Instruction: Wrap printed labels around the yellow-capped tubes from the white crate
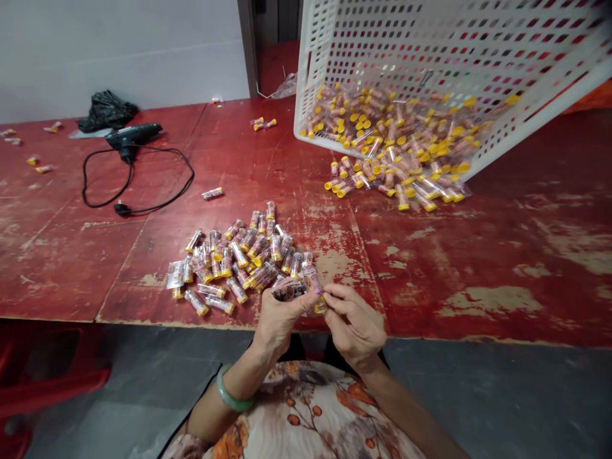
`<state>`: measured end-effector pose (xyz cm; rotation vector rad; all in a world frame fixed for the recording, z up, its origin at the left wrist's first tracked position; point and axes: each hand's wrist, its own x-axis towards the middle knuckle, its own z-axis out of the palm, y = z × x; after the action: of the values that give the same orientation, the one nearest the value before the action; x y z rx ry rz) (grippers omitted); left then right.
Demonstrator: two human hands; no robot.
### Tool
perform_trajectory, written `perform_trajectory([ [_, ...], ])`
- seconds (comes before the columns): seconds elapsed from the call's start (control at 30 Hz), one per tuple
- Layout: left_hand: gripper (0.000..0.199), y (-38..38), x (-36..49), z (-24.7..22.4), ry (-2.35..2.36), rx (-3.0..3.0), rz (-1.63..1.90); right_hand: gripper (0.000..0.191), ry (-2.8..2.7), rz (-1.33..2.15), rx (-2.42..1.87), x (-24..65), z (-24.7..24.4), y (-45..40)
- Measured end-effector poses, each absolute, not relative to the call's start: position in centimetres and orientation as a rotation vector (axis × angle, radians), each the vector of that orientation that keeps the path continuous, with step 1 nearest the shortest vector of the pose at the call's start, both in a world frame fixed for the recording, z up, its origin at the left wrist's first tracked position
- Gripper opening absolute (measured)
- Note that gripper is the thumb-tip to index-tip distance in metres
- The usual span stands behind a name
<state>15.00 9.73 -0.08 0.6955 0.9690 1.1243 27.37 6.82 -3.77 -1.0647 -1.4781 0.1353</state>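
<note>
Both my hands meet at the front edge of the red table. My left hand (278,317) is closed around a small clear tube (313,284) with a yellow cap, its thumb laid along the tube. Printed plastic sleeves (289,290) also show in that hand, beneath the thumb. The fingers of my right hand (356,324) pinch at the tube's capped end; the exact contact is hard to see. Just beyond my hands lies a loose pile of tubes (239,252) with yellow ends and printed wraps.
A white plastic basket (502,150) lies tipped at the back right, yellow-capped tubes (406,146) spilling from it. A black heat gun (134,135) with a looped cord rests back left beside a black plastic bag (106,109). Several stray tubes dot the red table (268,159). A red stool (62,382) stands below left.
</note>
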Motion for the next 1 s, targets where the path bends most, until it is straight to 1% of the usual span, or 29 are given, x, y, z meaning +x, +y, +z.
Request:
perform_trajectory([
  [0.33, 0.025, 10.5, 14.3, -0.5, 0.975, 0.638, 1.170, 0.031, -1.640, -0.118, -1.077, 26.9, -3.4, 7.9],
  [0.53, 0.029, 11.0, 14.7, -0.6, 0.990, 0.572, 1.173, 0.029, -1.539, 0.078, -1.112, 26.2, -3.1, 7.6],
  [0.6, 0.031, 11.6, 13.9, -0.6, 1.054, 0.612, 1.167, 0.025, -1.679, 0.153, -1.019, 26.8, -2.9, 8.5],
  [0.67, 0.030, 12.6, 12.1, -0.5, 1.207, 0.801, 1.162, 0.018, -1.880, 0.231, -0.954, 28.9, -2.8, 10.9],
  [0.73, 0.028, 13.9, 9.8, -0.4, 1.435, 1.117, 1.163, 0.009, -1.951, 0.230, -1.161, 32.6, -2.7, 14.8],
  [0.8, 0.026, 15.4, 7.6, -0.2, 1.665, 1.377, 1.167, 0.010, -1.641, 0.092, -1.809, 37.3, -2.7, 19.4],
  [0.83, 0.025, 16.1, 6.8, -0.1, 1.787, 1.477, 1.153, 0.014, -1.501, 0.035, -1.955, 39.6, -2.8, 21.5],
  [0.93, 0.020, 17.6, 5.5, 0.1, 2.099, 1.629, 1.063, 0.039, -1.268, -0.013, -2.144, 44.9, -3.1, 26.3],
  [0.97, 0.017, 17.9, 5.3, 0.2, 2.131, 1.596, 1.088, 0.044, -1.229, 0.004, -2.171, 46.0, -3.3, 27.2],
  [1.0, 0.014, 18.0, 5.3, 0.3, 2.108, 1.504, 1.169, 0.044, -1.200, 0.031, -2.189, 46.7, -3.4, 27.7],
])
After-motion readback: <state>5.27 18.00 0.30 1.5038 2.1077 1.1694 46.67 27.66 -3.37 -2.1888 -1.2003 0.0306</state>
